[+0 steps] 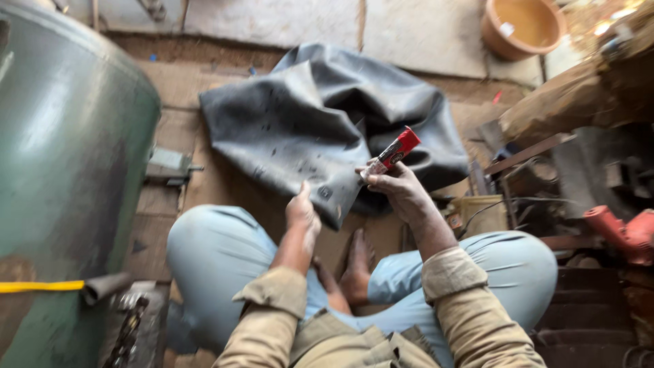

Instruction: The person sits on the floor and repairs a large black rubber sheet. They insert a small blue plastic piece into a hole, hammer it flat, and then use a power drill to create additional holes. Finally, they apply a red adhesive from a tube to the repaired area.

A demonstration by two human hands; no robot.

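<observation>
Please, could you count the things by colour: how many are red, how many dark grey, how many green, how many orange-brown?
Red: 2, the tube in the right hand and the power tool.
Dark grey: 1, the rubber inner tube under the left hand.
Green: 1, the tank.
Orange-brown: 1, the bowl.
Total: 5

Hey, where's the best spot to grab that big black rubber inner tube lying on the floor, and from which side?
Probably the near folded corner of the inner tube, where the left hand already pinches it. It hangs closest to the seated person, and its flattened layers give a thin edge to pinch. Come from the near side; the right hand holds a red glue tube.
</observation>
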